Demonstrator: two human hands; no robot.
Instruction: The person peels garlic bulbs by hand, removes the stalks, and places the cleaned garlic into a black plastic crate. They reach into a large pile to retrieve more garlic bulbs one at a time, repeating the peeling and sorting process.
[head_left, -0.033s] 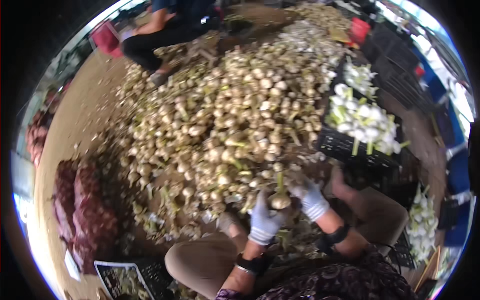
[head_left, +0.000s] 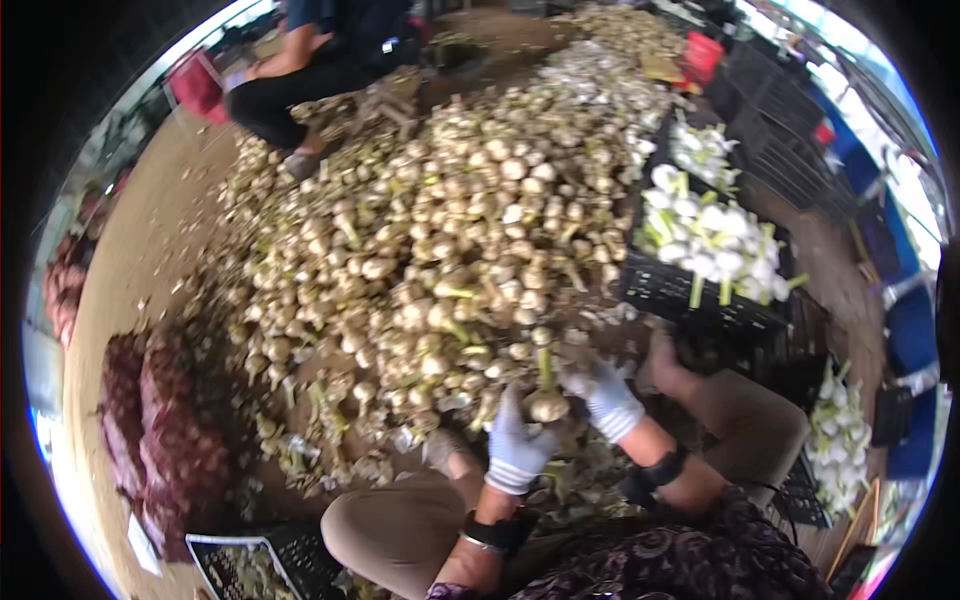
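Note:
A garlic bulb (head_left: 548,405) with a green stem pointing up is between my gloved hands at the near edge of the heap. My left hand (head_left: 518,445), in a white glove, lies left of and below it with fingers and thumb apart; a narrow gap seems to separate it from the bulb. On the bulb's right is my right hand (head_left: 608,402), also gloved. Its fingertips are blurred against the pile, so whether they grip anything is unclear. Beyond both hands spreads a large heap of garlic (head_left: 440,240), brownish and unpeeled, with stems.
To my right, a black crate (head_left: 690,290) holds cleaned white garlic (head_left: 715,235). More white garlic (head_left: 840,435) stands farther right. Reddish net sacks (head_left: 180,440) lie at left, near a crate (head_left: 240,565). Across the heap sits another person (head_left: 330,70). A red bucket (head_left: 702,55) stands far back.
The whole view has shifted slightly, so everything sits a little farther left. Hands and bulb keep about the same places relative to each other.

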